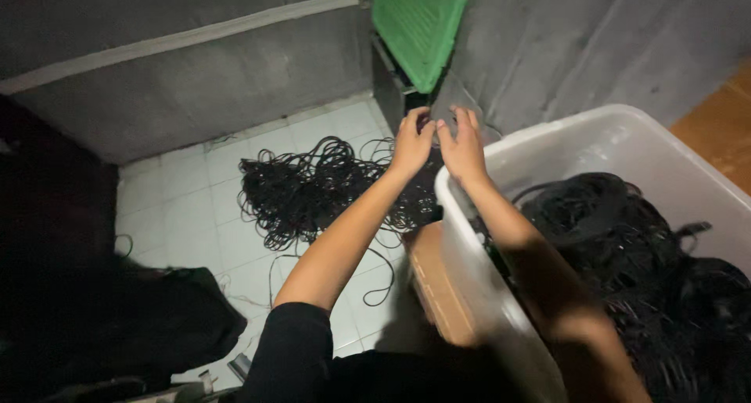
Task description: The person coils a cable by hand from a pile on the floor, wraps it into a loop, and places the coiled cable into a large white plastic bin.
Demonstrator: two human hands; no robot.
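Both hands are raised together above the tiled floor (188, 215). The left hand (412, 142) and right hand (463, 149), fingers curled, pinch a thin black band (432, 124) between them. A pile of black bands (313, 192) lies below; more fill the white plastic tub (547, 137) at right. A green tray (418, 23) leans against the wall.

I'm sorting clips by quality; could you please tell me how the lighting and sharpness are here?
Head view: dim overall, left side sunk in shadow; the white bin and floor tiles are brightest; both hands, left and right, look slightly soft; the black cords merge into one dark mass.
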